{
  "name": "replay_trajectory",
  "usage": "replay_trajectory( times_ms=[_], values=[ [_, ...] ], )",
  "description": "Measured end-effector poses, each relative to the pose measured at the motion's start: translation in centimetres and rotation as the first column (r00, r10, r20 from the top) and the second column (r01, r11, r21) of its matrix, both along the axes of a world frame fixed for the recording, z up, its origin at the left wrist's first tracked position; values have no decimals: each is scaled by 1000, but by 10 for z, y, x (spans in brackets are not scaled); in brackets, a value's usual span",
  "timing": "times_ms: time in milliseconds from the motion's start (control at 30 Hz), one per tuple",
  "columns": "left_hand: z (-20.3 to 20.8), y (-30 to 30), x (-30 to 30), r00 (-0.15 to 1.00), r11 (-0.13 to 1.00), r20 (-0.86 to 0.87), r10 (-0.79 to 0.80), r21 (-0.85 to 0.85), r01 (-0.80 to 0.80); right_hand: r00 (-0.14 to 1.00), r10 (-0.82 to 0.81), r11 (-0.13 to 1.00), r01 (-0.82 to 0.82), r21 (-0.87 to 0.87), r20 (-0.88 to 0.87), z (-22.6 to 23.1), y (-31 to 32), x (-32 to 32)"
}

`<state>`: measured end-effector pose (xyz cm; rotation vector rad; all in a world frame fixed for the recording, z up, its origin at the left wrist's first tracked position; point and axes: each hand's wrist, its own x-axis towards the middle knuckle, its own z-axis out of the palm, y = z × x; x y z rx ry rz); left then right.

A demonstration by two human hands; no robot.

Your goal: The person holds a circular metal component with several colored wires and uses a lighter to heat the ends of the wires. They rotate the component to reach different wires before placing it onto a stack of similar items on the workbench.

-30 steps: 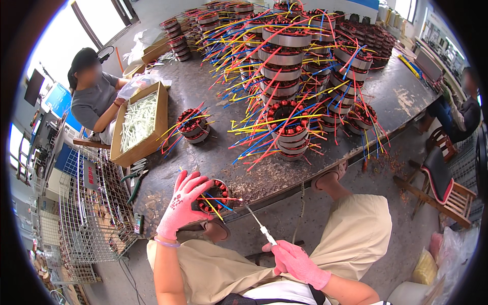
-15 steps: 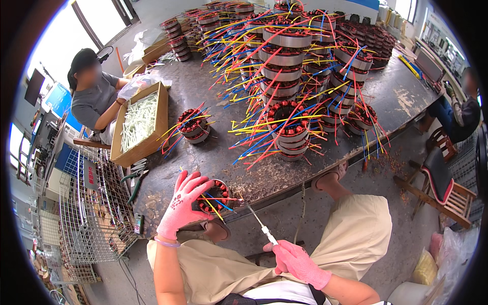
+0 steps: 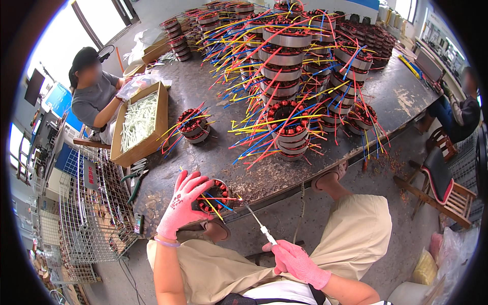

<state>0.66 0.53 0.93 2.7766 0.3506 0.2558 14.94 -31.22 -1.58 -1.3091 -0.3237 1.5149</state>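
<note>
Lower centre, my left hand (image 3: 183,203) cups a stator (image 3: 219,190); right hand (image 3: 297,262) grips a tool (image 3: 265,233) near the red wire (image 3: 231,199); blue wire (image 3: 224,206) and yellow wire (image 3: 218,215) stand free.

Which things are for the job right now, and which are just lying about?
For the job, it seems:
wire ring, held by the left grip
long thin tool, in the right grip

Just about, I think:
pliers
chair

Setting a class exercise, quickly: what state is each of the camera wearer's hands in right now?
Left hand: curved against the wired ring; whether it grips cannot be told.
Right hand: closed, holding the white-handled tool.
</note>
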Motion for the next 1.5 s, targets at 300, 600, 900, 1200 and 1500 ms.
replay_trajectory(
  times_ms=[300, 600, 900, 1200, 1500],
  values=[
    [1, 0, 1, 1000, 1000, -14, 6, -8, -6, 1000, -5, 1000, 5, -4, 11, 2, 0, 1],
    [7, -2, 8, 1000, 998, 6, -16, -57, 16, 998, -58, 998, 58, -3, -25, 1, -7, 1],
    [-5, -9, -1, 983, 969, 156, 95, -241, -56, 986, -160, 986, 163, 48, -49, 25, -35, 11],
    [56, -42, 0, 948, 987, 310, 73, -162, -23, 970, -230, 972, 224, 75, 83, 57, -60, 25],
    [73, -60, -1, 947, 974, 295, 131, -216, -67, 965, -229, 965, 207, 160, 130, 53, -72, 23]
  ],
)
